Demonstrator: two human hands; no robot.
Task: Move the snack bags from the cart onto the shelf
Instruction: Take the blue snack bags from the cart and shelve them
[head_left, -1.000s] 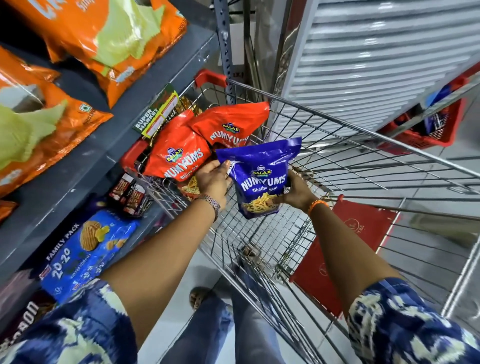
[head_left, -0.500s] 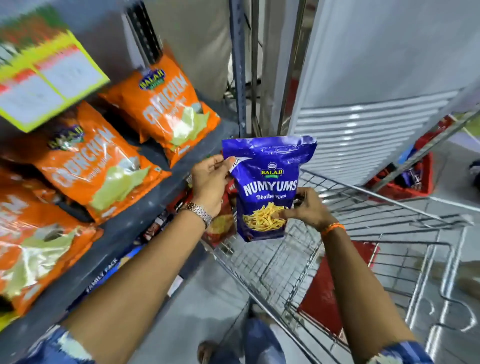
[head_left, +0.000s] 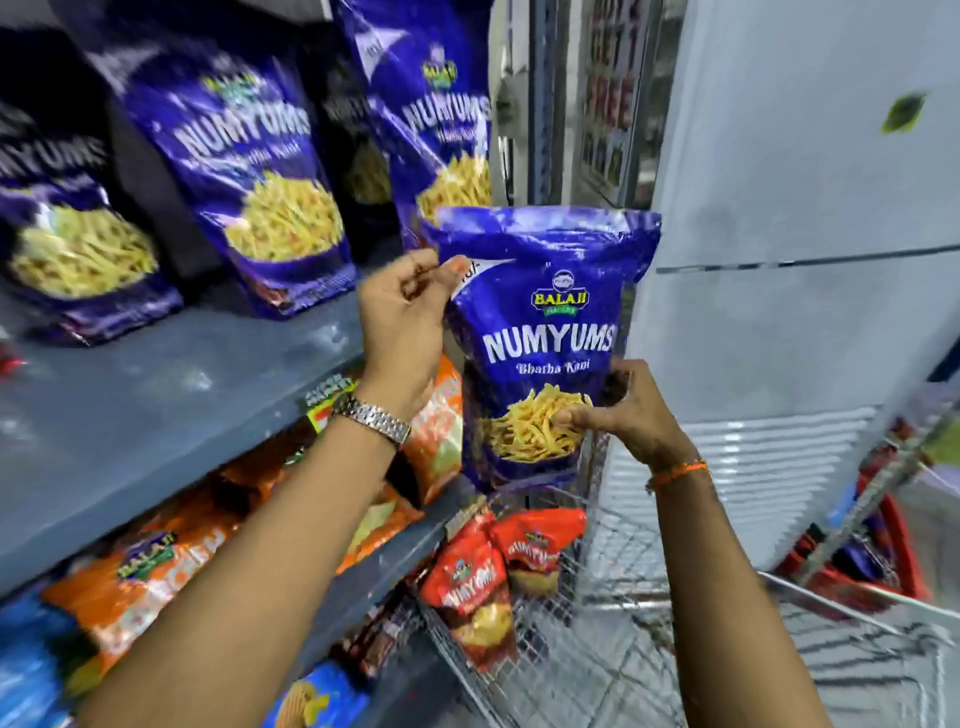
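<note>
I hold a blue Numyums snack bag (head_left: 545, 332) upright in both hands, just right of the grey shelf (head_left: 171, 384). My left hand (head_left: 402, 322) pinches its upper left edge. My right hand (head_left: 623, 410) grips its lower right side. Three matching blue bags (head_left: 249, 171) stand on that shelf to the left and behind. Below the held bag, two red Numyums bags (head_left: 483, 582) lean in the wire cart (head_left: 597, 639).
Orange snack bags (head_left: 156, 566) fill the shelf level below, with blue biscuit packs (head_left: 311, 701) under them. A grey ribbed cabinet (head_left: 779, 260) stands close on the right. Red baskets (head_left: 883, 561) sit at the far right behind a second cart rail.
Both hands have lifted the blue bag out of the cart, up past the orange bags, to the height of the shelf with the blue bags. My view has tilted upward.
</note>
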